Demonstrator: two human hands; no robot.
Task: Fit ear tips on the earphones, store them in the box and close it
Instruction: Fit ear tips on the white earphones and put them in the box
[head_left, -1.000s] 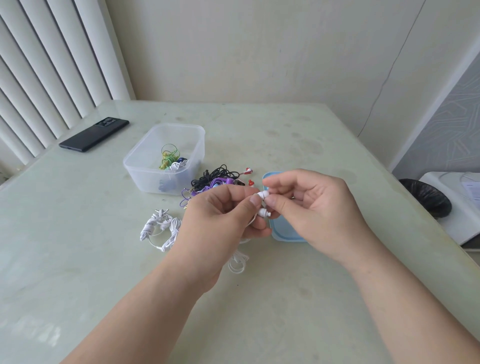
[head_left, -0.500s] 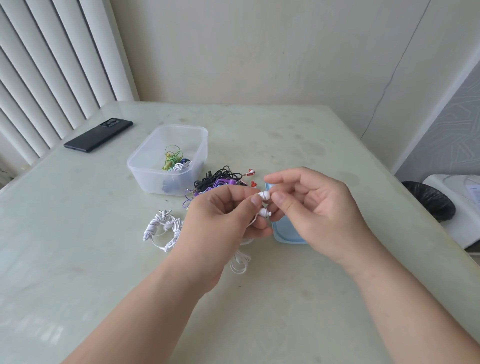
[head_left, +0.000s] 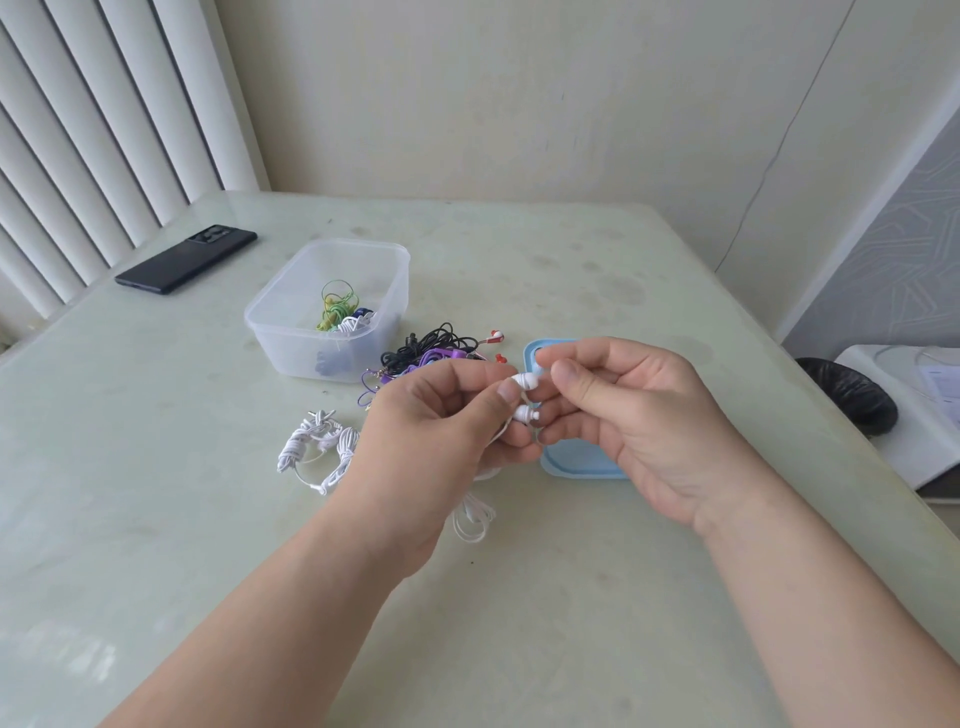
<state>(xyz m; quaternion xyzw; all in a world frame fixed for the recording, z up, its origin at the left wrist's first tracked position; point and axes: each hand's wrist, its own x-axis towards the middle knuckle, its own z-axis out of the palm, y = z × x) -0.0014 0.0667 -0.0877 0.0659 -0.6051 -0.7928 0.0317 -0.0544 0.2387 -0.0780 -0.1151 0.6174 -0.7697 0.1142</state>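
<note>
My left hand (head_left: 436, 431) pinches a pair of white earphones; its two buds (head_left: 525, 397) stick out toward my right hand (head_left: 639, 415), and the cable (head_left: 472, 514) dangles to the table. My right thumb and forefinger are closed against the upper bud; I cannot see whether they hold an ear tip. The clear plastic box (head_left: 280, 322) stands open at the back left with green, white and blue earphones inside. Its blue lid (head_left: 576, 462) lies flat under my right hand. Another bundled white earphone (head_left: 317, 447) lies left of my left hand.
A tangle of black, purple and red-tipped earphones (head_left: 431, 353) lies between the box and the lid. A black phone (head_left: 187, 257) rests at the far left near the blinds. Off the table's right edge are a black-lined bin (head_left: 852, 395) and a white appliance (head_left: 914, 415).
My right fingers have shifted slightly at the upper bud, and my view has drifted a little. My left hand keeps its hold on the earphones.
</note>
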